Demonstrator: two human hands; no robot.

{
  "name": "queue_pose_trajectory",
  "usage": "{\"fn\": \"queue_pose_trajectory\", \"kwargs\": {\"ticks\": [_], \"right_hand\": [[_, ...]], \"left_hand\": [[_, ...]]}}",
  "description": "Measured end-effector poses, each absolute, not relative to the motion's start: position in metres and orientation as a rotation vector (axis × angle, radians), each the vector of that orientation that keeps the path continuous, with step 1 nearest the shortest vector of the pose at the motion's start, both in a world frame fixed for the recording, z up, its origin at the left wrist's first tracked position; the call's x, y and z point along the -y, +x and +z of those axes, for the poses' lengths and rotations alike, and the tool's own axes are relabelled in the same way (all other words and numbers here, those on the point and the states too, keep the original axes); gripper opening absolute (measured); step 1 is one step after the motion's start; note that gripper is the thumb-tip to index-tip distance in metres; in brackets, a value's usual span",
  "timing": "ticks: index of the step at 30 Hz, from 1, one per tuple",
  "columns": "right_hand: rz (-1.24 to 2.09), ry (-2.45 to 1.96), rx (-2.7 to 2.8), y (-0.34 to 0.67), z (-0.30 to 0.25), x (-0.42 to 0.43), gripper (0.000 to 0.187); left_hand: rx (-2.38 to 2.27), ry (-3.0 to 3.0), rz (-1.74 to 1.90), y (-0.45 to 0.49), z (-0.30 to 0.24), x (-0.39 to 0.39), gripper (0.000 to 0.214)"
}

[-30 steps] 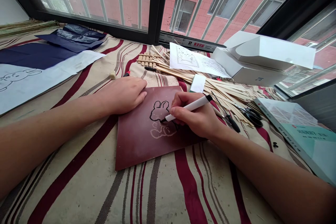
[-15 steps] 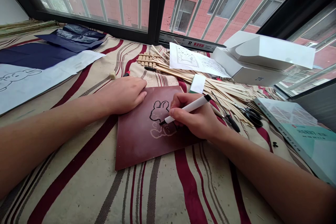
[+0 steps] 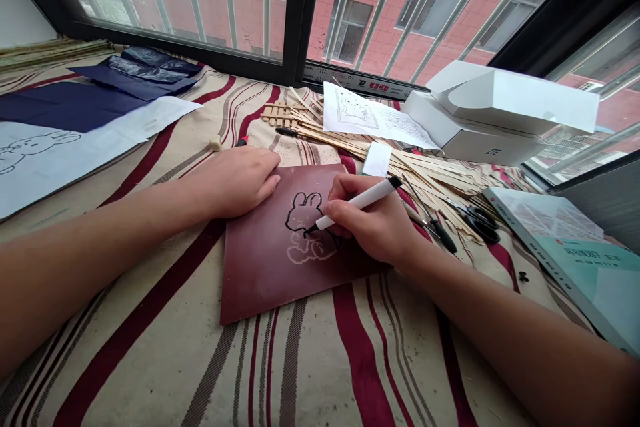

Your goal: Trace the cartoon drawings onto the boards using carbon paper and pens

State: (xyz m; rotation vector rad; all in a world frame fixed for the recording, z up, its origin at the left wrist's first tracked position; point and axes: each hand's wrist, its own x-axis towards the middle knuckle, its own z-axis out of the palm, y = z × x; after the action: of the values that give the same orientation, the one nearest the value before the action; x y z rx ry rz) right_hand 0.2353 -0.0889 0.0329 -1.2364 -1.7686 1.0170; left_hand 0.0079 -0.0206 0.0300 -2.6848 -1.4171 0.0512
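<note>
My left hand [image 3: 233, 181] lies flat on the upper left corner of a dark red board [image 3: 260, 273], pressing it down and holding nothing. My right hand [image 3: 365, 223] is shut around a white black-capped marker [image 3: 363, 203], with the tip on the board. Under that tip is a rabbit figure [image 3: 301, 213], its head traced in black. Below it, the rabbit's lower part [image 3: 311, 248] shows only as a pale outline. My right fingers hide a little of the figure's right side.
The board rests on a red-striped cloth [image 3: 310, 360]. Bamboo strips [image 3: 430, 177] and black-handled scissors [image 3: 480, 224] lie beyond my right hand. Also there are a white box [image 3: 500, 113], a book [image 3: 565, 253], a printed sheet [image 3: 373, 117], dark blue carbon paper [image 3: 65, 103], and a window behind.
The marker tip has shifted slightly along the rabbit's black outline, with my right hand moving a little. My left hand and the board stay in place.
</note>
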Motion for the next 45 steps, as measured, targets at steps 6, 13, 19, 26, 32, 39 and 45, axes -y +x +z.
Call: {"fn": "queue_pose_trajectory", "kwargs": {"ticks": [6,13,19,26,32,39,45], "right_hand": [[0.990,-1.261,1.728,0.2361,0.0334,0.0867,0.022],[1.132,-1.184,1.602,0.2386,0.0308,0.0853,0.020],[1.076,-1.128,1.793,0.2383,0.0321,0.0877,0.020],[1.060,-1.087,1.854,0.2389,0.0314,0.0876,0.019],[1.097,-1.093,1.856,0.2400,0.0326,0.0862,0.017],[1.057,-1.174,1.874,0.2416,0.0367,0.0851,0.018],[1.034,-1.232,1.851,0.2447,0.0367,0.0827,0.020]], "left_hand": [[1.417,-2.686,0.012,0.0079,0.0284,0.0201,0.032],[1.440,-2.709,0.024,0.0084,0.0294,0.0214,0.038],[1.425,-2.704,0.031,0.0088,0.0294,0.0213,0.037],[1.432,-2.699,0.030,0.0084,0.0290,0.0213,0.037],[1.436,-2.695,0.032,0.0081,0.0285,0.0197,0.036],[1.430,-2.687,0.058,0.0078,0.0281,0.0202,0.037],[1.443,-2.707,0.000,0.0072,0.0272,0.0194,0.038]]}}
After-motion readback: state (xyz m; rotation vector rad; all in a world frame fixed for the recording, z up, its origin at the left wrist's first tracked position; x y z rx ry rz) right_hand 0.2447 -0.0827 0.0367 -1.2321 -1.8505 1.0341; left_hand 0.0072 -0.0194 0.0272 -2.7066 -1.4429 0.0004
